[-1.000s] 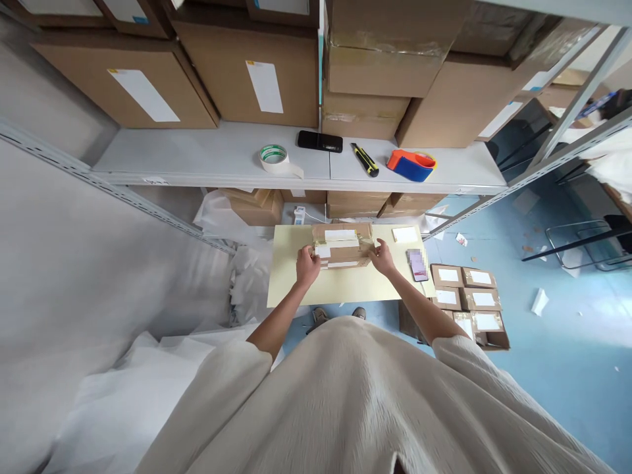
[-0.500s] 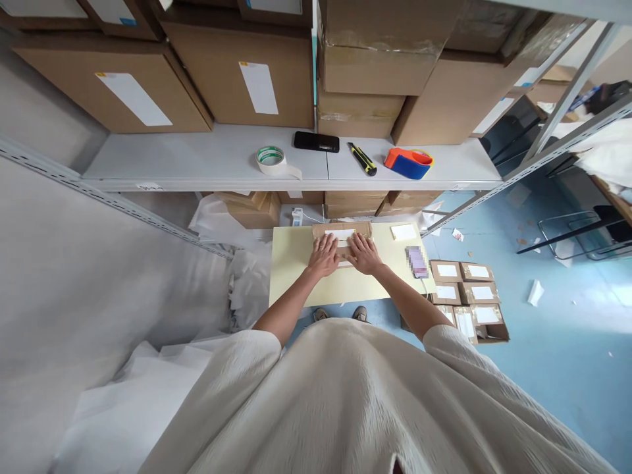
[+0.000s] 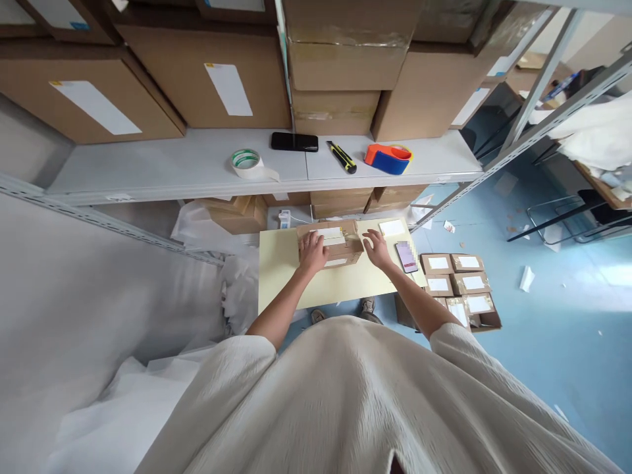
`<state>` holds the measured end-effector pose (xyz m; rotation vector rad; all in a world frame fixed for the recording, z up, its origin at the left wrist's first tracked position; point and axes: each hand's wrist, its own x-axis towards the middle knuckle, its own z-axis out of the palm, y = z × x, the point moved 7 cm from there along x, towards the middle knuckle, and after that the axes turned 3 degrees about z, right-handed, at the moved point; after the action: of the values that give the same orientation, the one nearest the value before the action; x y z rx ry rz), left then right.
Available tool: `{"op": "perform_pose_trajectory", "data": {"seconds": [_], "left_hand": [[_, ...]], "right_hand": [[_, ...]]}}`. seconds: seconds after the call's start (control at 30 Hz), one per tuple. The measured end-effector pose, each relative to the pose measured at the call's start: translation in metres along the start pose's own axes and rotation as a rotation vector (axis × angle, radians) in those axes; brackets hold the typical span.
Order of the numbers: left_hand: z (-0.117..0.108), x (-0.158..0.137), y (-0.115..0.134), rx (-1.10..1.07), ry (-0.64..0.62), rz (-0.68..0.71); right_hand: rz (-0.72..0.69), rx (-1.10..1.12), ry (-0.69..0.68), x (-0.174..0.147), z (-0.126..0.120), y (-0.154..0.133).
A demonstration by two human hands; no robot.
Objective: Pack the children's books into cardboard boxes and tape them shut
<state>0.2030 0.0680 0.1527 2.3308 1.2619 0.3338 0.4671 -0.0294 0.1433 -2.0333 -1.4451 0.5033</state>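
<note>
One tape roll (image 3: 247, 172), one black phone (image 3: 295, 141) on one shelf (image 3: 172, 158), the left hand (image 3: 313, 252) laid open atop one cardboard box (image 3: 340, 251), which rests on one yellow table (image 3: 276, 263), the right hand (image 3: 377, 250), fingers loosely parted, just beside the box's right end, one white card (image 3: 392, 228), one purple-screened phone (image 3: 406, 257).

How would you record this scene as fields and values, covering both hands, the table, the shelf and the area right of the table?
left hand: on top of the carton, left part
right hand: by the carton's right end, contact unclear
table: carton, lit phone, white card
shelf: tape, black phone, cutter, orange-and-blue object
right of table: labelled boxes
</note>
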Motion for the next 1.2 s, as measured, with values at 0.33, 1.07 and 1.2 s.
{"op": "perform_pose_trajectory", "data": {"seconds": [0.33,1.07,1.2], "left_hand": [[0.040,0.059,0.119,-0.140,0.041,0.179],[0.269,0.144,0.181,-0.685,-0.169,-0.466],[0.286,0.161,0.174,-0.698,-0.110,-0.514]], "right_hand": [[0.376,-0.113,-0.073,0.011,-0.066,0.169],[0.494,0.036,-0.345,0.120,-0.067,0.312],[0.522,0.057,-0.372,0.128,-0.061,0.316]]}}
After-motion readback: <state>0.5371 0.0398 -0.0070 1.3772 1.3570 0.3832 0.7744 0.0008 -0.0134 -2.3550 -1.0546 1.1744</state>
